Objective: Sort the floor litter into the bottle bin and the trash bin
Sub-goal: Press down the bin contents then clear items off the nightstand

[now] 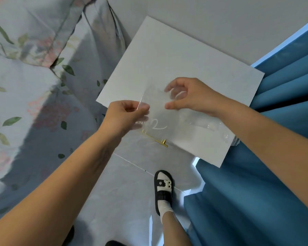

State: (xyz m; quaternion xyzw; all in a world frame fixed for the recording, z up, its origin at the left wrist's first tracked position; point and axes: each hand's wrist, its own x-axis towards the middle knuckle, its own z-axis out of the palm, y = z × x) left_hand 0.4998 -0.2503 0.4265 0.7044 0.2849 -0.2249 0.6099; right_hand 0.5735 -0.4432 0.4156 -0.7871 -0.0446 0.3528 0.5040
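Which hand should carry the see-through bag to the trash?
Probably the left hand: it pinches the clear plastic bag firmly at its edge. The right hand only holds it with loosely curled fingers. No bin is in view.

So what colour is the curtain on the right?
Solid blue curtain, pleated; head view shows it best.

Pale tiled floor (pixel 132 176) with thin grout lines. White nightstand (pixel 176 55) with a brass handle (pixel 155 138) stands between a floral-covered bed (pixel 30 89) and blue curtains (pixel 274 157). Plain white wall (pixel 212 23) behind. Soft, even daylight.
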